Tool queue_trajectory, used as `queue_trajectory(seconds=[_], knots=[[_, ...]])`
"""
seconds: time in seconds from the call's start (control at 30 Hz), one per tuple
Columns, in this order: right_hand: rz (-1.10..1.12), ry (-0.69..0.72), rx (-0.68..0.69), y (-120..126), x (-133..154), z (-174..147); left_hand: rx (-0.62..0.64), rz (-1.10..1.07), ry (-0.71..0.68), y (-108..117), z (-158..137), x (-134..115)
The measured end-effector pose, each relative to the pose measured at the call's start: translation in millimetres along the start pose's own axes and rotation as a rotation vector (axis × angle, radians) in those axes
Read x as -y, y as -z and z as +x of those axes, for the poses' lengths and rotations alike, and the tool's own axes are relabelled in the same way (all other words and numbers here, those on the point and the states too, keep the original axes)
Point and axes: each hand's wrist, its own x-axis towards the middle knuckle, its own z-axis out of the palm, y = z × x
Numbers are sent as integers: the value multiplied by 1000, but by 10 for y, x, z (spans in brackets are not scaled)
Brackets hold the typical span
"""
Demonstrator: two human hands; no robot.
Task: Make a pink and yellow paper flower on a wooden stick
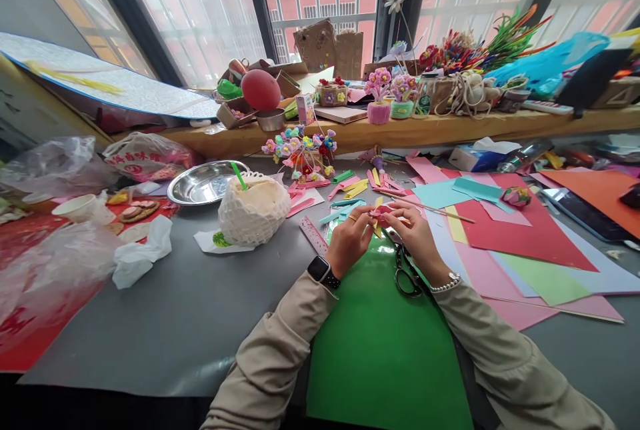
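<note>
Above the far end of a glossy green sheet [385,337], my left hand [350,237] and my right hand [415,237] meet, both with fingers closed on a small pink and yellow paper piece [381,213]. Its exact shape is partly covered by my fingertips. Black-handled scissors [407,277] lie on the green sheet beside my right wrist. A pink ruler [314,235] rests left of my left hand. Just beyond my hands are folded paper strips in yellow [356,188], pink and teal. A thin wooden stick [435,209] lies behind my right hand.
Coloured paper sheets [530,237] spread to the right, with a folded paper flower [516,197] on them. On the left stand a coconut in white netting [254,210] with a green straw and a metal plate [203,183]. Crafts crowd a wooden ledge [350,135] behind.
</note>
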Motion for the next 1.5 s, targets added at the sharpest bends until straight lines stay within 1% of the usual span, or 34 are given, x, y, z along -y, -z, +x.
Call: queue_trajectory(seconds=[0.13, 0.2, 0.47, 0.77, 0.97, 1.1, 1.2, 1.3, 1.33, 1.4, 1.5], knots=[[-102, 77, -11, 21, -8, 7, -7, -5, 9, -8, -3, 1], [-103, 93, -27, 23, -17, 11, -2, -20, 17, -14, -4, 2], [-1, 38, -49, -2, -32, 3, 30, -36, 45, -10, -6, -22], [-29, 25, -67, -13, -26, 1, 30, -48, 44, -3, -2, -34], [-69, 51, -85, -9, -39, -4, 26, -36, 25, -11, -10, -28], [-78, 48, -85, -11, -38, -5, 22, -84, 31, -25, -12, -11], [-145, 113, -69, 22, -19, 11, 24, -208, 77, -43, -3, 35], [-172, 212, -72, 92, -1, 52, 8, -464, 188, -59, 26, 106], [-147, 217, -90, 120, -1, 70, 4, -580, 237, -61, 39, 130], [-94, 176, -111, 172, -10, 108, 14, -807, 335, -55, 65, 172], [-77, 105, -25, 226, -33, 157, 27, -998, 471, -29, 91, 213]])
